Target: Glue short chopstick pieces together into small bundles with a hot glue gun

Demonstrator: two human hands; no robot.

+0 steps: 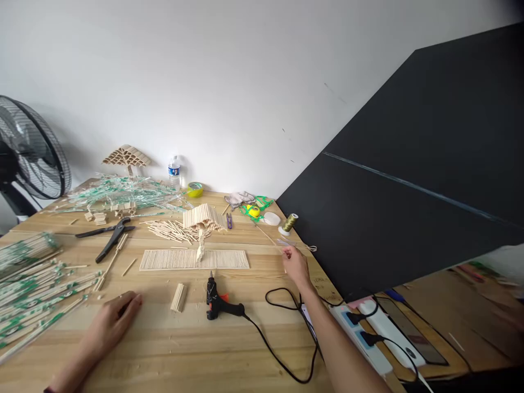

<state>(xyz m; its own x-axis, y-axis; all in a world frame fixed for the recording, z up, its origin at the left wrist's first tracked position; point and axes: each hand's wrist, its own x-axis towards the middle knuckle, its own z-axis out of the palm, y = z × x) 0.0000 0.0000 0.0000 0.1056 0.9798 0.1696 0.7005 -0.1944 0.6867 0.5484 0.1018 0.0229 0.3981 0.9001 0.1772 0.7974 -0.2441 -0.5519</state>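
Note:
My left hand [112, 321] rests on the table with its fingers curled in and nothing visible in them. Out to the right, the fingertips of my right hand [296, 266] are pinched at the near end of a thin wooden stick [266, 233]. Just beyond that hand lies a clear plastic piece [287, 242]. A black glue gun [219, 301] lies between my hands, nozzle pointing away. Left of it is a small bundle of sticks [179, 297]. Behind stands a small roofed stick model [203, 218] on a flat stick panel [164, 260].
Black pliers [114, 237], wrapped sticks [36, 289] and a plastic wrapper heap [118, 191] lie left. Loose sticks [172, 230], a thread spool [289, 222] and yellow tape [195, 189] sit farther back. The gun's black cord [282, 368] runs right, near a power strip [364, 341].

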